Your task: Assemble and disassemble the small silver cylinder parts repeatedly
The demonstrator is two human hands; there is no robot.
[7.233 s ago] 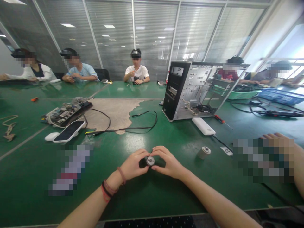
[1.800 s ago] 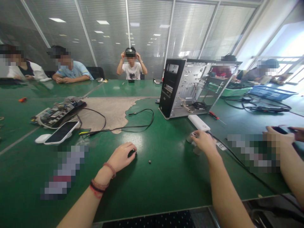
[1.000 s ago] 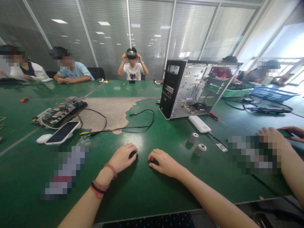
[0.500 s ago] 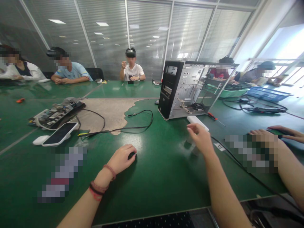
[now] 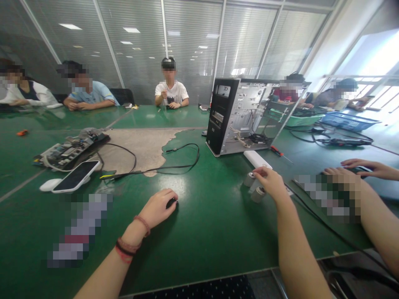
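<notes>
My left hand rests on the green table, its fingers curled round a small black object that is mostly hidden. To the right, my right hand reaches over two small grey cylinders standing close together on the tabletop. Its thumb and fingertips are pinched together at the top of the farther cylinder; what lies between them, if anything, I cannot make out. Just behind the fingers lies a white oblong bar.
An open computer case stands beyond my right hand, with a screwdriver beside it. A circuit assembly, a phone and a black cable lie left. A neighbour's hands work at far right; other people sit across.
My right hand has shifted slightly right and down, and the two grey cylinders now show clearly beneath it. My left hand keeps its grip on the small black object.
</notes>
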